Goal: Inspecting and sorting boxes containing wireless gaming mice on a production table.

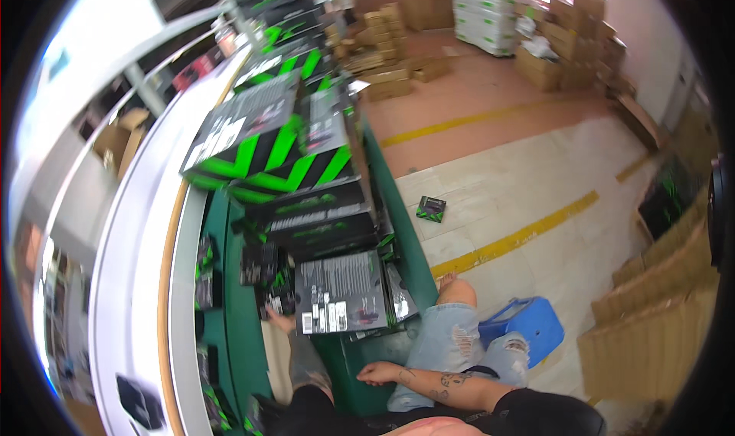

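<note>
Left hand at the small dark boxes, right hand bent before the bench

Through the head view I have my left hand [281, 320] low beside the big printed carton [344, 283], up against a small dark box [279, 303] at the near end of a little cluster. I cannot tell whether those fingers grip the box or only touch it; the spot is small and blurred. The small dark box sits just left of the big printed carton, which lies with its labelled face up on the green bench [409, 254].

My right hand [379, 372] hangs nearer to me, in front of the green surface and apart from the carton. Its fingers are curled in toward the thumb; from this angle I cannot tell if they meet or pinch anything.

Beyond the carton I see a stack of black-and-green boxes [253, 145] that runs up toward the far end of the bench, close to a white ledge [145, 229] on the left. To the right, a blue stool [542, 325] stands near the knees in torn jeans [448, 336]. One small black-and-green package [431, 209] lies on the tiled floor, near a yellow line [521, 233]. Brown cardboard [651, 348] is piled along the right side.
</note>
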`<state>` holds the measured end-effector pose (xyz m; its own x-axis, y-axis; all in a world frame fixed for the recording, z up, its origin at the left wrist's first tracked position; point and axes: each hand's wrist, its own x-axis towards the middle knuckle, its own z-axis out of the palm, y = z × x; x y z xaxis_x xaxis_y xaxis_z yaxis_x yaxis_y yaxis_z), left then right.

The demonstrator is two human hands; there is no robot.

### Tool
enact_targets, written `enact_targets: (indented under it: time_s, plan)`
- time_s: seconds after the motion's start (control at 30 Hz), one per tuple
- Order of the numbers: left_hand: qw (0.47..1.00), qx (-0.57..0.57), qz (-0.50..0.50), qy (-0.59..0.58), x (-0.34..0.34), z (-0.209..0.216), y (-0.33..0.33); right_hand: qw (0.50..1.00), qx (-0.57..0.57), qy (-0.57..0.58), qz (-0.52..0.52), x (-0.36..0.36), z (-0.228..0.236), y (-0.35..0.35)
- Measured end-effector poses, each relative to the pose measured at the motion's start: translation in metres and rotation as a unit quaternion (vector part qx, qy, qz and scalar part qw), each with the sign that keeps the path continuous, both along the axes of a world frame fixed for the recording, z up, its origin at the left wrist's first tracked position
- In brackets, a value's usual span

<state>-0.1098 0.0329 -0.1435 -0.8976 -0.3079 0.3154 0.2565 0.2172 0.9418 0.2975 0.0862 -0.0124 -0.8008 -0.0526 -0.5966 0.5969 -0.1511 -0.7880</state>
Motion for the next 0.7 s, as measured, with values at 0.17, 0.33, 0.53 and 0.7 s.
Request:
enact_targets:
  time_s: [0.17,0.33,0.53,0.7]
  plan:
    - [0.842,-0.171,-0.453,0.235,-0.009,-0.022,-0.01,0.999,0.007,-0.016,-0.034,0.01,0.001,0.01]
    - [0.916,0.11,-0.348,-0.169,0.041,0.084,0.028,0.999,0.013,-0.017,-0.035,0.007,-0.004,0.009]
    - [0.935,0.173,-0.196,-0.24,0.157,0.205,-0.016,0.999,-0.009,0.014,-0.047,0.002,0.003,0.019]
    - [0.944,-0.31,-0.102,-0.057,0.221,0.2,-0.105,0.98,-0.17,0.086,-0.051,0.012,0.031,0.021]
